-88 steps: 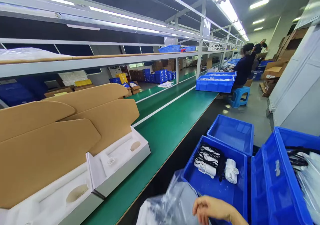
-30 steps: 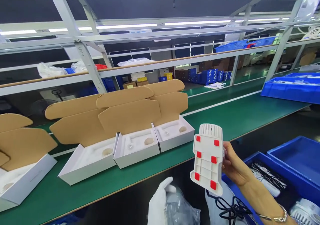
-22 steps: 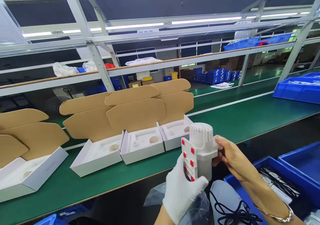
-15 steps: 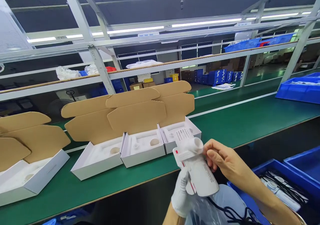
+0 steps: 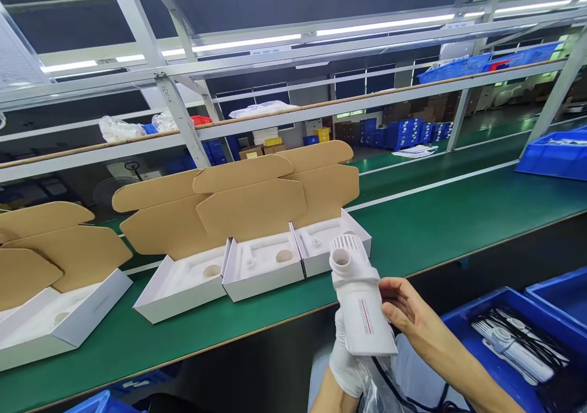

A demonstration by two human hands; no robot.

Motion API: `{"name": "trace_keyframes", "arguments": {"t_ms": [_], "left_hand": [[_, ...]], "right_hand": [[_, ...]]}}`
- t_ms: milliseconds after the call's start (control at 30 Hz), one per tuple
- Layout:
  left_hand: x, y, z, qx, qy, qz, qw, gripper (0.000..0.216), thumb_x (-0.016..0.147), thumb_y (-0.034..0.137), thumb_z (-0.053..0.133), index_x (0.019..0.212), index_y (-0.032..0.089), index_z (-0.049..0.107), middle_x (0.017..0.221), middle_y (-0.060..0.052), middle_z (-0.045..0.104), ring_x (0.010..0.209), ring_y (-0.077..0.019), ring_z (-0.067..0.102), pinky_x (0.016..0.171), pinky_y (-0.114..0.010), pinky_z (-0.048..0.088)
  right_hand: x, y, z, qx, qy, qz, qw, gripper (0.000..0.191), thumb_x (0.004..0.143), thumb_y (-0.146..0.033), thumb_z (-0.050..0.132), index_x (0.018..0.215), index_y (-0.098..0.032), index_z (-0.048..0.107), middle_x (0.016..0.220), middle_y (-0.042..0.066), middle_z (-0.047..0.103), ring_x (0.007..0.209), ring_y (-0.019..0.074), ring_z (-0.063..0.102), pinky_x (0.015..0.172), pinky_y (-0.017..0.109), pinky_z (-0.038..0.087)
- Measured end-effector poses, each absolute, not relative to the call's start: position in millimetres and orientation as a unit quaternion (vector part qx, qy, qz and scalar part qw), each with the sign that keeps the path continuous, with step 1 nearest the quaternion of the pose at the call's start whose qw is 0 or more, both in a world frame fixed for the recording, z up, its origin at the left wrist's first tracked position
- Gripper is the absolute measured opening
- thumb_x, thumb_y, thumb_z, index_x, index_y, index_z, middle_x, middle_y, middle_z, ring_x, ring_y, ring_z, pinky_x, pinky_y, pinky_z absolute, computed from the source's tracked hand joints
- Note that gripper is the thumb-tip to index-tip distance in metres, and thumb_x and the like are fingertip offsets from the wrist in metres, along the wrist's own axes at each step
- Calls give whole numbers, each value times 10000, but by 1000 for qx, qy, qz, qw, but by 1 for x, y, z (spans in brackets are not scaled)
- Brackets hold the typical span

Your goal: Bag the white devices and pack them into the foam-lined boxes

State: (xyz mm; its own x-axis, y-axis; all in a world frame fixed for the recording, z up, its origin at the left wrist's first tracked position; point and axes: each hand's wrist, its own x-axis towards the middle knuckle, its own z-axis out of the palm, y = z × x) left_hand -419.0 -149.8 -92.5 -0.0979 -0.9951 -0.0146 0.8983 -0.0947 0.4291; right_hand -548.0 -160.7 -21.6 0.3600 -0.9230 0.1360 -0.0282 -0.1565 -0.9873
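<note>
A white corded appliance (image 5: 362,303) is held up in front of me, at the table's near edge. It has a round open spout, a slotted end and a red line with print on its body. My left hand (image 5: 343,358), in a white glove, grips it from beneath; its fingers are partly hidden behind the body. My bare right hand (image 5: 406,309) is closed at the appliance's right side, with the thumb near the front and fingers against the edge. A black cord (image 5: 387,379) hangs from the bottom beside clear plastic (image 5: 369,379).
Open white boxes with brown lids and moulded inserts, such as the middle box (image 5: 266,281), stand on the green table (image 5: 431,230). At lower right, a blue bin (image 5: 458,321) contains similar appliances and cords. Another blue bin (image 5: 554,159) sits at far right, under a metal rack (image 5: 178,113).
The appliance has turned, so its spout now faces me and the printed red line shows. My right hand has shifted down from beside the spout to the body's side.
</note>
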Motion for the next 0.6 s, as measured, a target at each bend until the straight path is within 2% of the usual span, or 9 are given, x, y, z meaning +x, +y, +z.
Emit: {"name": "trace_keyframes", "arguments": {"t_ms": [100,167,267,367,433,500,600], "left_hand": [[-410,-145,-91,184,-187,-740,619,640,310,725,972,598,219,705,784,-46,750,779,-204,687,796,-297,574],[-403,-141,-88,208,-213,-750,591,718,284,765,957,685,204,759,806,-66,762,792,-229,690,831,-342,572],[-393,-136,-81,243,-310,-730,558,826,393,790,929,932,177,804,882,-89,770,873,-265,703,899,-386,545],[-383,-130,-71,269,-454,-665,529,874,583,870,795,1088,157,763,999,-106,752,916,-261,681,912,-386,519],[-376,-127,-62,327,-543,-607,479,855,710,945,601,961,141,746,912,-98,724,848,-245,649,858,-373,512],[-366,-126,-50,439,-627,-486,421,843,794,962,413,780,165,688,791,-73,668,773,-227,600,765,-345,483],[-347,-136,-31,610,-669,-228,358,641,924,780,373,735,219,619,787,-36,622,782,-216,562,740,-327,416]], "right_hand": [[-548,-156,-25,-619,351,-401,577,901,780,-847,665,1389,-233,413,1464,193,539,1327,311,554,1111,420,470],[-548,-151,-24,-617,329,-373,610,944,791,-862,634,1458,-238,397,1475,180,559,1359,319,544,1121,423,464],[-548,-142,-24,-602,308,-347,650,988,744,-871,675,1477,-240,473,1383,147,654,1287,343,601,998,419,530],[-545,-136,-31,-576,280,-347,685,920,705,-825,752,1370,-205,612,1165,133,755,1104,345,689,823,384,557],[-543,-136,-38,-536,273,-365,711,846,722,-818,735,1293,-196,667,1055,129,775,994,338,718,764,388,562],[-544,-140,-43,-486,296,-406,715,760,743,-798,725,1228,-214,696,1015,115,781,933,324,726,756,398,573],[-554,-144,-50,-435,324,-472,695,673,717,-737,778,1153,-227,724,1059,112,788,923,318,728,800,411,583]]}}
